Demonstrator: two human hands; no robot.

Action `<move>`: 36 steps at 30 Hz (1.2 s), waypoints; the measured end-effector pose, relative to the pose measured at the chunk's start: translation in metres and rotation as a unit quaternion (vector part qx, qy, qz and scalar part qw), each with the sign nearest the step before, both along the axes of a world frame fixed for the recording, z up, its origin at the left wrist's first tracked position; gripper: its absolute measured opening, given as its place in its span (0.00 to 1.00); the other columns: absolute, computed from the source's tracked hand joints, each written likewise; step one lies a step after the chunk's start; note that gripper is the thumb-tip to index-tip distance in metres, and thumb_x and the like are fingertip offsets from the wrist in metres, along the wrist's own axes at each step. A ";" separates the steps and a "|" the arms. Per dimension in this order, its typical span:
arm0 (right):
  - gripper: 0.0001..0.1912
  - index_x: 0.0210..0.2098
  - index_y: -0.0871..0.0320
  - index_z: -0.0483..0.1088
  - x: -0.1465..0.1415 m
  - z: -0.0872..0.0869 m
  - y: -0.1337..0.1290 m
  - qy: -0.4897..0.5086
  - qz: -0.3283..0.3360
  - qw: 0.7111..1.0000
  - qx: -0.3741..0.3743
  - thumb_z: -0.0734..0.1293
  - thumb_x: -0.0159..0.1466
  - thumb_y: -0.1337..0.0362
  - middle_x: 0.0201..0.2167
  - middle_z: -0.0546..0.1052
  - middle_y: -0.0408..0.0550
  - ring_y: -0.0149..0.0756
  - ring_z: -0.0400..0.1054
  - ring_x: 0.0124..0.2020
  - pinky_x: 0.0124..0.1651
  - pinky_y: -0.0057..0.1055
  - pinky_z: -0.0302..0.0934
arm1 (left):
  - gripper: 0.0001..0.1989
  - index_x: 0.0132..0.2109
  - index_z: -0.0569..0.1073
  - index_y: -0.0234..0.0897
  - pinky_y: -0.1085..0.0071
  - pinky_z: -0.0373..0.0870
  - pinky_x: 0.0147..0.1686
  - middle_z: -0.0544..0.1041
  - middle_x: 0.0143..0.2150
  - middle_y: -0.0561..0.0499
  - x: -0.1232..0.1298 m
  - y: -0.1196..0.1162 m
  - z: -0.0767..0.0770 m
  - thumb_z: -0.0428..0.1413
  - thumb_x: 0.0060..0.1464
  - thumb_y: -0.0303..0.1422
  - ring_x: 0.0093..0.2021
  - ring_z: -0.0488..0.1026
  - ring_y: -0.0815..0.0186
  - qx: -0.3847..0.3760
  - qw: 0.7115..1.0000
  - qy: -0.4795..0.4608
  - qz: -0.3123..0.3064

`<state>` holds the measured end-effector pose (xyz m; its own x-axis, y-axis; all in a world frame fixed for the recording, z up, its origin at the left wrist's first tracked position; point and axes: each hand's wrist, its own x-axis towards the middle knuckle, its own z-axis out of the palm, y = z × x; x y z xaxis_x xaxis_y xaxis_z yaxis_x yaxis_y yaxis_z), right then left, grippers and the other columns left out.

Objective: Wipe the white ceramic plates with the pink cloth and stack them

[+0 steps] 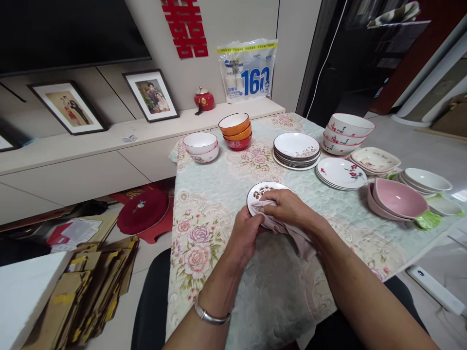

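A white plate (260, 190) with a dark rim and brown floral print is held tilted over the near part of the table. My left hand (248, 228) grips its near left edge, thumb on top and fingers underneath out of sight. My right hand (286, 206) is closed on a pale pinkish cloth (272, 223) and presses it on the plate's face. The cloth's loose end hangs below my right wrist. Part of the plate is hidden by my right hand and the cloth.
Beyond the plate stand white bowls (200, 142), orange bowls (234, 125) over a red one, and stacked brown-patterned plates (296, 146). At right are flowered plates (341, 173), tall white bowls (346, 127) and pink dishes (399, 198). The floral tablecloth (199, 233) covers the table; folded cardboard (69, 287) lies left.
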<state>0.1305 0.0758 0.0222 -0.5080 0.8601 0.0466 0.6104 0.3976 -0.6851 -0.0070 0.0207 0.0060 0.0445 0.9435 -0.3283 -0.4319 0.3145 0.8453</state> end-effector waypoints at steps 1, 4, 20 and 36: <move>0.07 0.33 0.56 0.75 0.000 0.000 0.000 -0.001 0.000 1.000 -0.001 0.64 0.59 0.65 0.33 0.77 0.43 0.34 0.68 0.34 0.37 0.27 0.54 | 0.18 0.40 0.75 0.31 0.72 0.70 0.29 0.80 0.31 0.48 0.000 0.000 0.000 0.55 0.37 0.23 0.29 0.75 0.64 0.000 1.000 0.000 0.000; 0.08 0.35 0.56 0.76 0.000 -0.001 0.001 -0.003 -0.002 1.000 -0.003 0.65 0.59 0.65 0.34 0.78 0.43 0.35 0.68 0.35 0.39 0.28 0.55 | 0.19 0.41 0.75 0.31 0.72 0.70 0.29 0.80 0.31 0.48 0.000 0.000 0.000 0.55 0.38 0.23 0.29 0.75 0.64 0.005 1.000 -0.006 -0.003; 0.09 0.39 0.61 0.74 -0.005 0.003 -0.002 -0.176 -0.168 0.966 0.086 0.63 0.64 0.65 0.38 0.77 0.55 0.41 0.68 0.39 0.38 0.31 0.53 | 0.18 0.40 0.76 0.33 0.71 0.70 0.32 0.79 0.31 0.50 -0.002 0.001 -0.007 0.55 0.37 0.22 0.30 0.74 0.64 0.002 1.000 0.013 -0.006; 0.08 0.37 0.60 0.74 0.000 0.002 -0.001 -0.132 -0.142 0.973 0.122 0.62 0.64 0.67 0.37 0.77 0.53 0.41 0.68 0.39 0.39 0.31 0.54 | 0.22 0.43 0.75 0.34 0.70 0.68 0.34 0.79 0.36 0.49 -0.004 0.000 -0.013 0.53 0.36 0.22 0.36 0.73 0.62 0.039 0.997 0.057 -0.013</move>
<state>0.1303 0.0752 0.0242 -0.2726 0.9476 0.1668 0.8614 0.3175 -0.3964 -0.0110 0.0202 -0.0073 0.0361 0.9656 -0.2573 -0.3236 0.2549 0.9112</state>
